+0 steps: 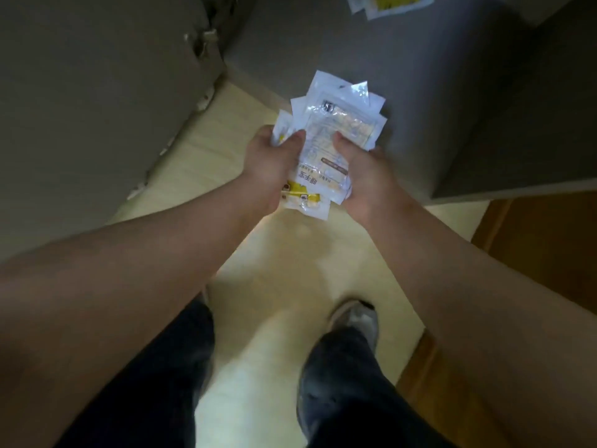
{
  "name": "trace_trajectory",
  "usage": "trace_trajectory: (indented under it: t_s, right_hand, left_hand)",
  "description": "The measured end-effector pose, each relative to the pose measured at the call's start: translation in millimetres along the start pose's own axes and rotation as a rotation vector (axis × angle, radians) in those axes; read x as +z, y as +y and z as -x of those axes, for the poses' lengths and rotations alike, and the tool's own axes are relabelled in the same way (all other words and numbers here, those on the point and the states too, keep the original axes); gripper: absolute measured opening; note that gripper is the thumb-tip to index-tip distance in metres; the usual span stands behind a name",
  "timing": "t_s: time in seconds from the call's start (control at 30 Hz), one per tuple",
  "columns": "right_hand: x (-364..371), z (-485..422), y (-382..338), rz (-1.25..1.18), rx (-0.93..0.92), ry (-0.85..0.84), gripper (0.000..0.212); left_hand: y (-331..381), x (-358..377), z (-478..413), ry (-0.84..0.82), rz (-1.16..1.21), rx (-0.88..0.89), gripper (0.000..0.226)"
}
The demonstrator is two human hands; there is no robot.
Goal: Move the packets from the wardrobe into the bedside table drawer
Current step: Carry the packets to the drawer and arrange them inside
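1. Several white and yellow packets form a bundle of packets [336, 137], held in the air at the centre of the view, above the floor and at the near edge of a grey surface [355, 43].
2. Both hands hold the bundle, 1 on each side: the left hand [269, 163] grips its left edge with the thumb [295, 137] pressed on top, and the right hand [365, 176] grips its right edge, its thumb also laid across the top packet.
3. Fingers of both hands are curled under the bundle and mostly hidden, so how many packets each hand holds cannot be told.
4. The packets are fanned unevenly; clear and white corners stick out at the far end, and a yellow printed strip shows at the near end.
5. A few loose packets [384, 3] lie well apart from the bundle, on the grey surface at the far edge of the view.
6. A grey panel [97, 92] with a chipped edge stands to the left.
7. Pale floor [290, 253] runs below the arms, with brown wood [542, 247] at the right.
8. Dark trousers [155, 367] and 1 grey shoe [358, 318] show nearest the camera.
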State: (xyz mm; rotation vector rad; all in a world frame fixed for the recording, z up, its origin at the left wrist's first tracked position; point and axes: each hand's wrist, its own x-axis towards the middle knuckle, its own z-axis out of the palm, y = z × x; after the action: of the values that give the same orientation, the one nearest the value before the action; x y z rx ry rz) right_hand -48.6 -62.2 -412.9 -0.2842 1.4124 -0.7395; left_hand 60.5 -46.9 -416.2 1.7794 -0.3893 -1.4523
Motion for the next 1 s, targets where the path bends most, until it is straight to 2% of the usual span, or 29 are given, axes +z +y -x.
trace_trajectory:
  t_s: [0.17,0.27,0.43,0.6,0.77,1.0]
  right_hand:
    - [7.8,104.6,-16.9,0.044,0.057,0.018,0.017]
    - [16.3,171.6,-42.6,0.060,0.082,0.037,0.015]
    - [27.1,278.8,-103.0,0.060,0.094,-0.052,0.008]
    - [46.2,373.3,-172.2,0.106,0.008,-0.180,0.010]
    - [87.1,455.2,-229.6,0.144,-0.087,-0.348,0.013]
    - [163.0,575.8,-262.0,0.224,-0.221,-0.596,0.028]
  left_hand:
    - [33.2,-27.7,97.8,0.074,-0.018,-0.088,0.005]
    - [69.7,-38.1,158.1,0.105,-0.029,-0.111,0.011]
    - [148.7,-45.3,258.0,0.151,0.025,-0.113,0.009]
    - [233.1,-52.4,352.1,0.187,0.157,-0.020,0.007]
    - [308.4,-76.2,426.1,0.307,0.243,0.131,0.006]
    - [392.3,-150.1,530.7,0.481,0.340,0.360,0.008]
